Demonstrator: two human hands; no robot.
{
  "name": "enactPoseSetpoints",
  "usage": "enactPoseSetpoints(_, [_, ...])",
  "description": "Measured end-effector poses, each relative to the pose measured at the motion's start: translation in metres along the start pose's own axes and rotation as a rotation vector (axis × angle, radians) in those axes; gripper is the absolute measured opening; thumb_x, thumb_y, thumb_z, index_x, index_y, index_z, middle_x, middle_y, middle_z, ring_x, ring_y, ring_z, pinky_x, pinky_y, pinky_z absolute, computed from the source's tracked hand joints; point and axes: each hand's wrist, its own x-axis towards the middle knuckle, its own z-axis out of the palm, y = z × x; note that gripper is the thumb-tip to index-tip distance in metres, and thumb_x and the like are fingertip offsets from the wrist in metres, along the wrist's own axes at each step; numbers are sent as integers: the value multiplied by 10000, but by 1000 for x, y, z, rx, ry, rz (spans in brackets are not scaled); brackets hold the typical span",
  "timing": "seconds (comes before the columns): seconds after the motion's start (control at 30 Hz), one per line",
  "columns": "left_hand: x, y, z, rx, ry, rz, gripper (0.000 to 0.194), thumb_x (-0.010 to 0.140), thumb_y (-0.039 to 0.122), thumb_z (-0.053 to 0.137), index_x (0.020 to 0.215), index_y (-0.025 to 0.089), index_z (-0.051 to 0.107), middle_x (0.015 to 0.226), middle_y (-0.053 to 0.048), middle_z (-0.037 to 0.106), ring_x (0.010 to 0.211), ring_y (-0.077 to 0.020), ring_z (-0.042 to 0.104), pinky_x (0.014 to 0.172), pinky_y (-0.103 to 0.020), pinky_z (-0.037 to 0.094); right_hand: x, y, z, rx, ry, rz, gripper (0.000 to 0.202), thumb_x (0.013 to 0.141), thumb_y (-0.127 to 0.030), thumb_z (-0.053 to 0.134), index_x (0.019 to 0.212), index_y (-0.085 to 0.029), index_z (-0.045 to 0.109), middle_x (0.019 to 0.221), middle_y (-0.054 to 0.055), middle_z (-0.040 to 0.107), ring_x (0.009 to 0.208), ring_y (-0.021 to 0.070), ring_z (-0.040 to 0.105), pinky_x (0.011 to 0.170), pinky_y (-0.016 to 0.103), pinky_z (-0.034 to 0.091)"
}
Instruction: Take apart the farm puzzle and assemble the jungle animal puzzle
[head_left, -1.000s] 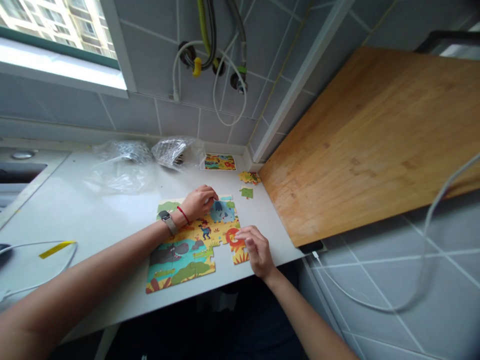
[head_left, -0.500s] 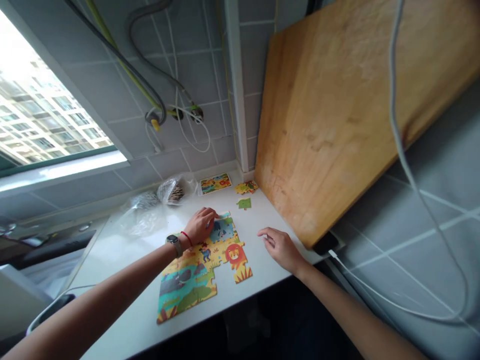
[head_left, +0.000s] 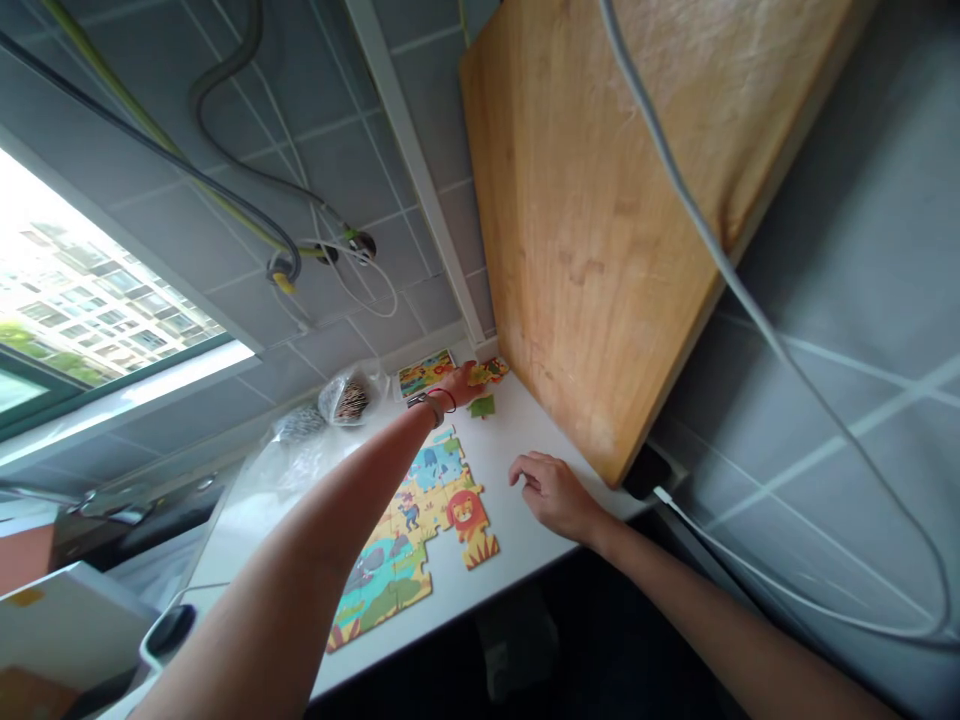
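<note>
My left hand [head_left: 459, 384] reaches to the back of the white table, at the small pile of loose puzzle pieces [head_left: 491, 370]; its fingertips are too small to tell whether they grip a piece. A green puzzle piece [head_left: 482, 406] lies just in front of the pile. The partly joined puzzle [head_left: 424, 500] lies under and beside my left forearm, with a lion section [head_left: 466, 512] at its right side. Right of the puzzle, my right hand [head_left: 551, 492] rests near the table's front edge, fingers loosely curled, with nothing visible in them.
A printed picture card [head_left: 424, 372] lies at the back, beside clear plastic bags [head_left: 351, 398]. A large wooden board [head_left: 585, 250] leans on the right wall. A white cable [head_left: 795, 620] hangs at the right, and cables and hoses run along the wall.
My left hand has moved from the puzzle's upper part back and right to the loose pieces. The camera view has turned and tilted. My right hand stays in about the same place.
</note>
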Motion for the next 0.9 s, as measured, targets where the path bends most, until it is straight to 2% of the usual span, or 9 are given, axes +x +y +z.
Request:
enactPoseSetpoints(0.13, [3, 3, 1, -86, 13, -60, 353, 1011, 367, 644, 1306, 176, 621, 1306, -109, 642, 1112, -248, 664, 950, -471, 582, 2, 0, 0, 68, -10, 68, 367, 696, 52, 503, 862, -196, 716, 600, -75, 396, 557, 125, 428, 625, 248, 355])
enactPoseSetpoints(0.3, [-7, -6, -11, -239, 78, -87, 338, 1010, 363, 647, 1285, 169, 630, 1305, -110, 643, 1117, -246, 662, 949, -468, 583, 3, 0, -1, 96, -7, 104, 314, 733, 4, 516, 856, -191, 729, 566, -84, 375, 529, 117, 401, 578, 245, 328])
enactPoseSetpoints(0.4, [-21, -15, -24, -352, 109, -116, 251, 958, 328, 712, 1134, 150, 704, 1117, -84, 722, 1017, -229, 703, 910, -424, 598, 3, 1, 0, 98, 0, 105, 260, 777, -43, 532, 857, -188, 733, 551, -84, 371, 524, 119, 408, 563, 246, 326])
enactPoseSetpoints(0.47, [-35, -19, -33, -443, 139, -145, 194, 894, 298, 761, 1018, 151, 734, 947, -61, 747, 900, -215, 736, 807, -355, 618, 2, 1, 1, 86, 1, 97, 219, 810, -85, 548, 852, -189, 736, 552, -78, 392, 529, 122, 424, 568, 250, 341])
enactPoseSetpoints(0.57, [-71, -19, -45, -597, 191, -183, 230, 871, 355, 749, 972, 155, 700, 866, -52, 749, 737, -190, 761, 574, -250, 580, 2, 1, 1, 72, 3, 86, 178, 852, -141, 565, 847, -192, 736, 562, -65, 443, 542, 129, 460, 582, 259, 376])
enactPoseSetpoints(0.63, [-103, -14, -50, -691, 215, -197, 309, 866, 440, 736, 944, 152, 655, 856, -64, 753, 697, -194, 773, 497, -218, 542, 2, 0, 1, 63, 3, 75, 174, 879, -167, 567, 866, -195, 739, 579, -52, 492, 558, 136, 494, 593, 263, 408])
enactPoseSetpoints(0.73, [-159, 0, -49, -800, 231, -213, 428, 814, 558, 759, 854, 161, 607, 803, -78, 756, 667, -219, 781, 449, -209, 514, 1, -4, 1, 40, 5, 27, 181, 924, -196, 565, 947, -200, 745, 684, -12, 617, 617, 148, 574, 629, 271, 474])
enactPoseSetpoints(0.77, [-177, 5, -46, -905, 250, -236, 445, 778, 559, 798, 832, 161, 607, 769, -77, 753, 654, -226, 780, 444, -207, 509, 0, -6, 1, 28, 6, -9, 187, 938, -199, 561, 983, -202, 743, 749, 8, 659, 662, 155, 612, 660, 276, 503])
enactPoseSetpoints(0.9, [-230, 28, -30, -1129, 394, -339, 442, 751, 527, 846, 803, 165, 598, 721, -45, 734, 638, -228, 781, 449, -200, 504, -8, -15, 4, -105, 39, -271, 259, 991, -185, 514, 1163, -211, 706, 1015, 88, 709, 943, 208, 694, 847, 333, 576])
